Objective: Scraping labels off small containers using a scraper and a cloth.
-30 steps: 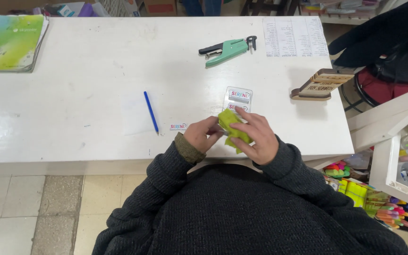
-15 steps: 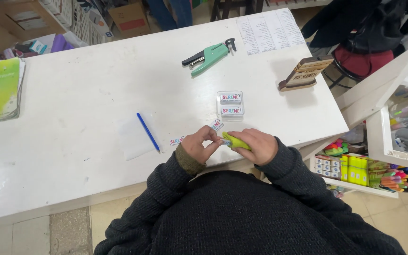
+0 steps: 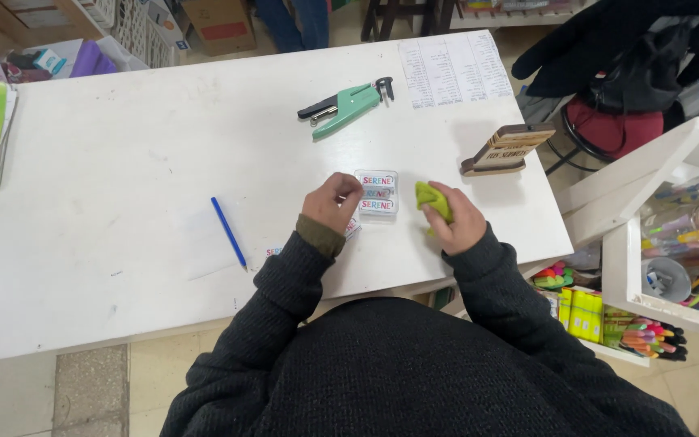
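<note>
Stickers (image 3: 377, 193), small and flat with bright letters, lie in a neat little stack on the white table (image 3: 123, 162), right by the left hand (image 3: 332, 202). That hand is curled, with its fingertips pinched together at the stack's edge. To lift one sticker well, it looks best to pinch only a corner and go slowly so nothing bends. The right hand (image 3: 455, 218) is closed around a soft green cloth (image 3: 432, 199), bunched up. A thin blue pen (image 3: 227, 232), a green metal stapler (image 3: 348, 105) and a wooden stamp (image 3: 505, 150) sit nearby.
</note>
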